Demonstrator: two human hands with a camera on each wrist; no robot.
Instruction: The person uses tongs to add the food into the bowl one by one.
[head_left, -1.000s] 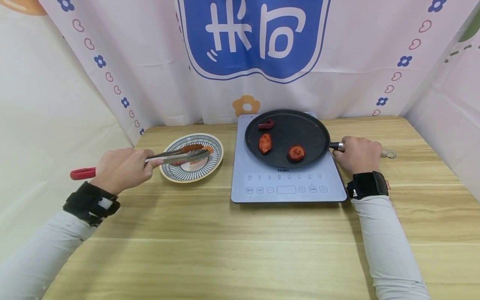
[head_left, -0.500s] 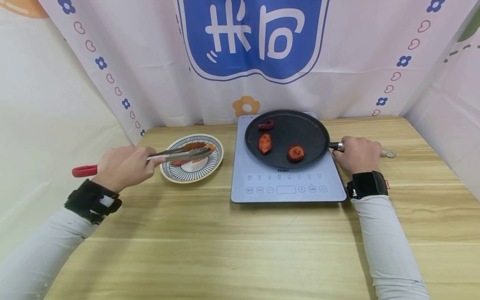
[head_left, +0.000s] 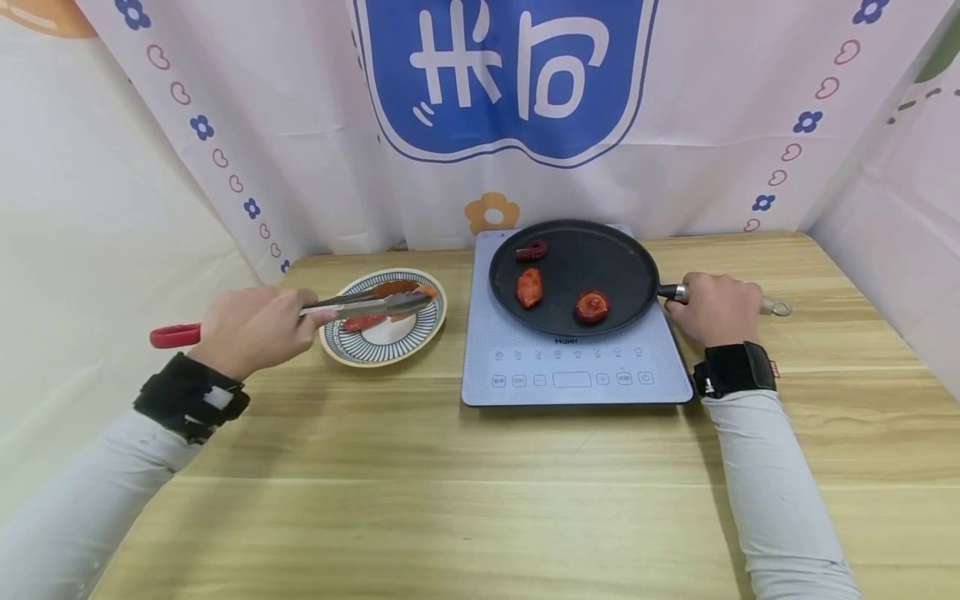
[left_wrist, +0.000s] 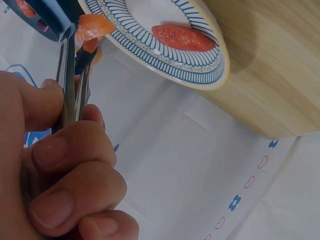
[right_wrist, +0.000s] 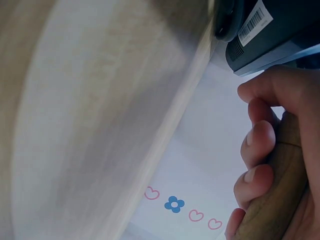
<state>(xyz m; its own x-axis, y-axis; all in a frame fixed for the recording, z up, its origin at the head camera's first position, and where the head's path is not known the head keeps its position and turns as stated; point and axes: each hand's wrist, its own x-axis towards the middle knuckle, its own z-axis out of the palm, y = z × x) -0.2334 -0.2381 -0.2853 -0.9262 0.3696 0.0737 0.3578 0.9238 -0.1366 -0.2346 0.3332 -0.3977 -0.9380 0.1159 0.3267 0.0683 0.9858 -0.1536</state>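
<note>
In head view, your left hand (head_left: 258,328) holds the tongs (head_left: 386,305) over the plate (head_left: 405,347), pointing right to the pan (head_left: 577,275), whose handle (head_left: 679,292) your nearer right hand (head_left: 716,308) grips. Left wrist: orange food (left_wrist: 95,27) at the tongs' end. Right wrist: fingers (right_wrist: 259,142) curled round wood

The tongs (head_left: 382,306) look shiny metal, the pan (head_left: 585,262) matt, its handle (right_wrist: 277,192) smooth wood, the plate (head_left: 345,351) glossy, the curtain (head_left: 510,133) cloth.

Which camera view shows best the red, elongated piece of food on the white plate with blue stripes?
The left wrist view: the red piece appears large, with its outline unobstructed. The head view shows it smaller, on the plate near the silver metal tongs held by the left hand. The right wrist view does not show it.
</note>
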